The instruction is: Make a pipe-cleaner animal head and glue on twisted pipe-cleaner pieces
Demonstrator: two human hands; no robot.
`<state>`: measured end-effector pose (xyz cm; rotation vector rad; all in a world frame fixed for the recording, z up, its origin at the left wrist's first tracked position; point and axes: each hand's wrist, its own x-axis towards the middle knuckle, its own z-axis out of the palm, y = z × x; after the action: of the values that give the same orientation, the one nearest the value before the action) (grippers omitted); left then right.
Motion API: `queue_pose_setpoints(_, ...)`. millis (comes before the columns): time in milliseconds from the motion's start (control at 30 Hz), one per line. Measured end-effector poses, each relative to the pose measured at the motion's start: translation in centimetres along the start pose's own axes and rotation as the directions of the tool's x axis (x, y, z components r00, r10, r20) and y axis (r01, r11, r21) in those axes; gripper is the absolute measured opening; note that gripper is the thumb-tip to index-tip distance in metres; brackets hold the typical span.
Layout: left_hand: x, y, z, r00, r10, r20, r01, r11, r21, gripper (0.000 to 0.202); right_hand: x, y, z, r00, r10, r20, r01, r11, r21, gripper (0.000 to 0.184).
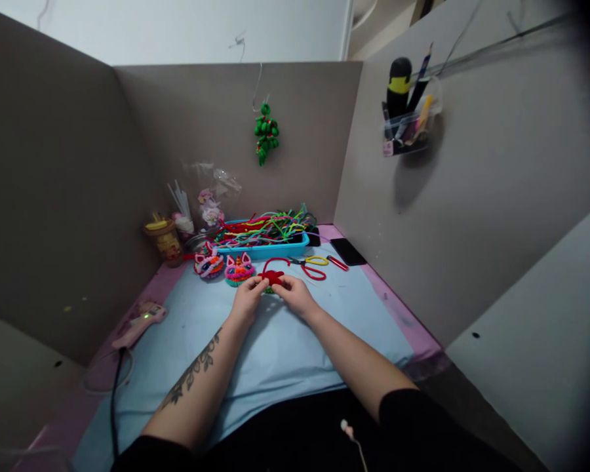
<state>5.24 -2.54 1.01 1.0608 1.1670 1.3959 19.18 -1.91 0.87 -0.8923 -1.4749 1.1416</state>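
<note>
Between my two hands is a red fuzzy pipe-cleaner piece point(272, 276), with a bit of green showing beneath it and a loose red stem curving up and over to the right. My left hand point(249, 293) pinches its left side. On its right side, my right hand point(296, 295) grips with thumb and fingers. Just left of my hands sit two colourful pipe-cleaner animal heads, one pink and orange point(239, 269), the other lilac and orange point(209, 263). Scissors with red and yellow handles point(314, 271) lie open to the right.
A blue tray point(265, 250) heaped with coloured pipe cleaners stands at the back. Right of the scissors are a red cutter point(337, 263) and a black phone point(348, 252). A pink glue gun point(140, 324) with its cord lies left; a brown cup point(165, 242) stands behind. Partition walls surround the table.
</note>
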Motion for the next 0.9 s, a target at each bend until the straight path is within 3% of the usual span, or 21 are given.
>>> queue_pose_setpoints(233,-0.4,-0.4,0.6,0.998,0.004,0.062,-0.003,1.0,-0.018,0.029,0.0,0.5,0.0,0.993,0.068,-0.097,-0.066,0.998,0.02,0.026)
queue_pose_setpoints(533,-0.9,-0.2,1.4,0.998,0.043,0.052,-0.041,0.999,-0.03,0.024,0.4,1.8,1.1,0.978,0.148,-0.144,-0.099,0.949,0.3,0.027)
queue_pose_setpoints(900,-0.2,-1.1,0.6,0.983,0.174,0.057,-0.179,0.979,0.095,0.029,0.6,2.0,-0.1,0.979,0.132,-0.156,-0.088,0.962,0.259,0.028)
